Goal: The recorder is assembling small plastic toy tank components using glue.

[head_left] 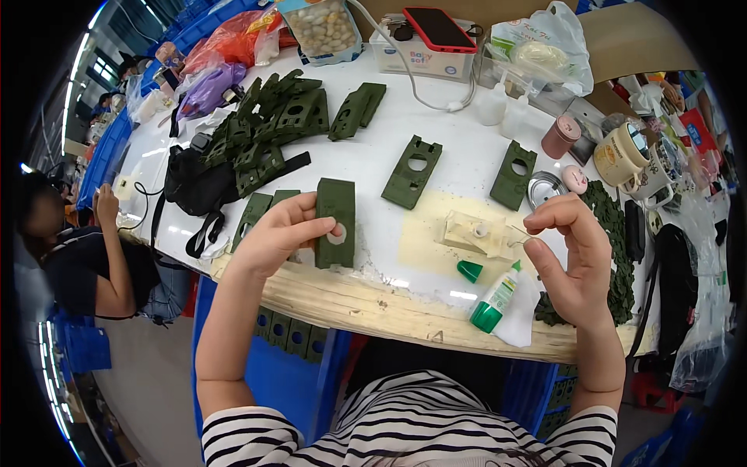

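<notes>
My left hand (292, 229) grips a dark green moulded plastic part (336, 206) by its side, thumb beside its round hole, tilted up over the table's front edge. My right hand (572, 249) is closed in a pinch, with a thin wire-like metal piece (517, 231) at the fingertips; its exact kind is unclear. Just left of those fingertips, a cream block (465, 232) with a small round socket rests on a pale yellow sheet (416, 245). In front of it lie a green cap (469, 271) and a green-and-white glue bottle (498, 300).
Two similar green parts (401, 187) (504, 191) lie farther back. A heap of green parts (272, 117) sits at the left beside a black bag (194, 180). Small dark green pieces (611, 249) pile up at the right, near cups (622, 152). Another person (93, 249) sits at the left.
</notes>
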A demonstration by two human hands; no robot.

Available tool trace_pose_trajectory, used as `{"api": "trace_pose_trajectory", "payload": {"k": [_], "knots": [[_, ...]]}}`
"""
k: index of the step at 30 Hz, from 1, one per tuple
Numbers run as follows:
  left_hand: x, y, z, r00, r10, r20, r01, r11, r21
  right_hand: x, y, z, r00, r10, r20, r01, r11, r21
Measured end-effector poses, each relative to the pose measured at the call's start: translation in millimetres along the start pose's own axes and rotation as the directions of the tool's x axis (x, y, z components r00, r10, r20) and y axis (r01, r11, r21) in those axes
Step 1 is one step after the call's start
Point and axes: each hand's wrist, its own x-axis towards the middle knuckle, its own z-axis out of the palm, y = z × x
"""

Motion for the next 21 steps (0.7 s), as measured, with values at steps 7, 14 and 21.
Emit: {"api": "trace_pose_trajectory", "payload": {"k": [7,14,21], "knots": [[-4.1,4.0,-16.3,0.992,-0.067,-0.105,0.097,0.943,0.319,-0.8,2.9,0.6,1.0,0.022,-0.001,-0.022,1.0,-0.009],[-5.3,9.3,2.9,0.97,0.075,-0.232,0.08,0.799,0.596,1.0,4.8,-1.1,0.999,0.033,0.002,-0.033,0.999,-0.006],[-2.7,-2.7,30.1,0.913,0.327,-0.245,0.105,0.392,0.914,-0.1,4.8,1.3,0.997,0.077,0.013,-0.077,0.997,-0.01]]}}
